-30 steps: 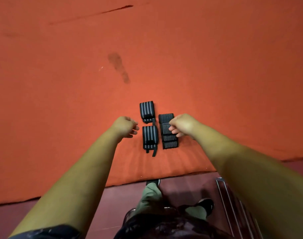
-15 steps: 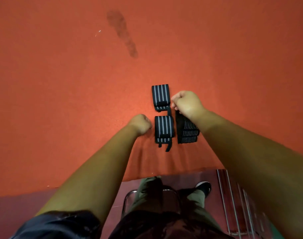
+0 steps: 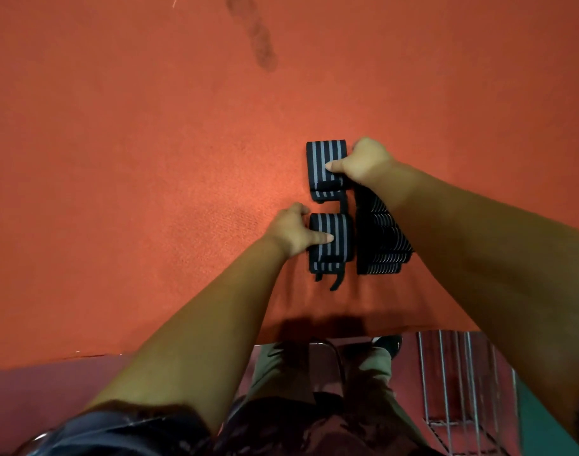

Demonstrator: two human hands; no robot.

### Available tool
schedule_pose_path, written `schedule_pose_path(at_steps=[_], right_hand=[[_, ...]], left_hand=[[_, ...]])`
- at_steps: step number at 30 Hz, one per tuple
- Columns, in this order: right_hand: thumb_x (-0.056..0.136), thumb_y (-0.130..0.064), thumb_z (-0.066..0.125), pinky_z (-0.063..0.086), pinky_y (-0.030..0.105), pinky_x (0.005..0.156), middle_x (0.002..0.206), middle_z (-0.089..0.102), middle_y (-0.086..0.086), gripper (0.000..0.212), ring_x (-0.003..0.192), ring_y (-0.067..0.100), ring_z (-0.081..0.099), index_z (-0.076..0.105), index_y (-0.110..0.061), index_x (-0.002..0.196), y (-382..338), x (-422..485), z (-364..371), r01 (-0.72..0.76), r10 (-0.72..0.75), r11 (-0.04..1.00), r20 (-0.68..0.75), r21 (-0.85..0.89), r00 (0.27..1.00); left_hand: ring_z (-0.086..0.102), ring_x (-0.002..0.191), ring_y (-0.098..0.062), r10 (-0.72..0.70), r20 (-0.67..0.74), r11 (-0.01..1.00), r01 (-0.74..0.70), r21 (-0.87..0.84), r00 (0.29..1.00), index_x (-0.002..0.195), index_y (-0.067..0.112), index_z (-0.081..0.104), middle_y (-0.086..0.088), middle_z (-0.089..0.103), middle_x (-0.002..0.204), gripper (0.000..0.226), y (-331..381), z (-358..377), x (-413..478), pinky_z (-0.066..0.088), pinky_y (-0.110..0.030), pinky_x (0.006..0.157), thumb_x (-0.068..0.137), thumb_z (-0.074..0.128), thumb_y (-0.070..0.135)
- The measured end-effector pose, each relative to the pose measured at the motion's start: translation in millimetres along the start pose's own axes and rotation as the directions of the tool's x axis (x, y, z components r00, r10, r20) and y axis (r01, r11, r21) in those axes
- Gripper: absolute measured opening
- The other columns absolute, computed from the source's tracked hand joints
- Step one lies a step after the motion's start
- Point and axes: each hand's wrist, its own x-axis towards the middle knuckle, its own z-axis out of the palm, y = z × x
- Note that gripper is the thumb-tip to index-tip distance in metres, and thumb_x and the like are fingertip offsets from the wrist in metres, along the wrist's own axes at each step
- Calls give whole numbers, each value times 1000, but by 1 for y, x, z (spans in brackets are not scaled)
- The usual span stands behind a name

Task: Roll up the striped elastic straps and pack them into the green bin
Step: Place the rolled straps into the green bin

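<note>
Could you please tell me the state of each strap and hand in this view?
Far rolled strap: rolled, on the orange cloth, held by the right hand.
Near rolled strap: rolled, tail end loose, held by the left hand.
Strap stack: lying beside them, partly hidden.

— What is the right forearm covering?
— The far half of the strap stack. Both hands are hiding fingers: the right hand behind the far roll, the left hand against the near roll.
— And lower right?
— A green patch is running off the edge, too blurred to identify.
</note>
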Motion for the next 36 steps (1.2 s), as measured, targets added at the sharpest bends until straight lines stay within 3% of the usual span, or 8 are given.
schedule_pose_path(at_steps=[4, 8, 16, 20, 23, 28, 31, 36], right_hand=[[88, -50, 85, 49, 45, 109, 106, 65, 9, 49, 116, 35, 66, 61, -10, 104, -6, 8, 6, 6, -1, 996, 55, -87, 998], [88, -49, 85, 42, 46, 118, 123, 70, 10, 56, 124, 32, 65, 66, -7, 120, -11, 14, 17, -8, 17, 990, 65, -141, 998], [81, -58, 87, 41, 42, 110, 136, 67, 9, 72, 133, 35, 56, 62, -13, 132, -13, 13, 35, 20, -19, 979, 6, -201, 1000], [82, -48, 86, 43, 47, 113, 136, 65, 8, 75, 138, 37, 50, 50, -22, 142, -12, -5, 44, 108, -115, 983, -42, -148, 992], [80, -39, 89, 53, 43, 102, 133, 67, 10, 69, 126, 35, 63, 51, -19, 134, -14, -19, 40, 172, -174, 985, -64, -37, 983], [82, -34, 89, 52, 32, 90, 122, 69, 0, 59, 110, 22, 67, 58, -19, 130, -13, -46, -4, 230, -203, 937, -125, 265, 971], [81, -39, 87, 62, 37, 82, 117, 71, 2, 57, 99, 22, 72, 60, -17, 126, -5, -67, -35, 194, -142, 889, -152, 416, 978], [81, -40, 84, 67, 44, 82, 108, 79, 7, 45, 91, 25, 79, 69, -14, 114, 31, -103, -85, 172, -99, 789, -154, 590, 983]], left_hand=[[56, 123, -24, 49, -68, 990, -40, 133, 996, 140, 23, 55, -2, 47, 133, 93, 1, 12, 0, 54, -41, 111, 63, 101, 46], [56, 121, -24, 15, -90, 996, -7, 94, 996, 132, 22, 58, 0, 47, 129, 84, 1, 15, 2, 55, -41, 108, 62, 103, 34], [75, 90, -22, 12, -84, 982, -28, -187, 996, 100, 22, 46, -5, 74, 98, 61, -14, 25, -12, 63, -37, 73, 70, 96, 3], [74, 97, -21, -59, -96, 940, 23, -342, 994, 118, 10, 54, -7, 74, 108, 69, -24, 25, -17, 64, -39, 84, 65, 98, 5], [80, 94, -26, -108, -126, 886, 38, -463, 986, 120, 1, 65, -12, 80, 107, 68, -29, 14, -21, 67, -45, 88, 59, 96, 8], [81, 87, -28, -93, -257, 797, -83, -599, 962, 111, 0, 70, -13, 81, 99, 38, -11, -21, -49, 65, -33, 69, 77, 81, -12], [79, 72, -24, -100, -323, 717, -157, -679, 941, 102, 5, 69, -12, 80, 88, 20, 15, -39, -73, 63, -37, 61, 86, 77, -2], [79, 89, -32, 9, -378, 626, -300, -720, 926, 109, 2, 75, -19, 82, 104, 21, 83, -39, -112, 64, -51, 87, 97, 79, 18]])
